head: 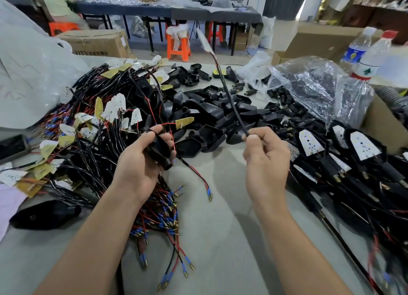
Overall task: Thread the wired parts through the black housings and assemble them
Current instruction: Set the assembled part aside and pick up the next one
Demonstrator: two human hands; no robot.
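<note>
Threading seems in hand: the left hand (141, 165) grips a black housing (159, 153), the right hand (266, 162) pinches a wired part (230, 97) that probably needs feeding through next.

The grey table (220, 233) carries heaped wired parts (92, 96) (tangled) and loose black housings (209, 109).

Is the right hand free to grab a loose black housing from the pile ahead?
Probably not yet: the right hand is pinching a black cable that rises over the housing pile. The path looks open, with the pile just beyond it, but it would have to release the cable first.
</note>
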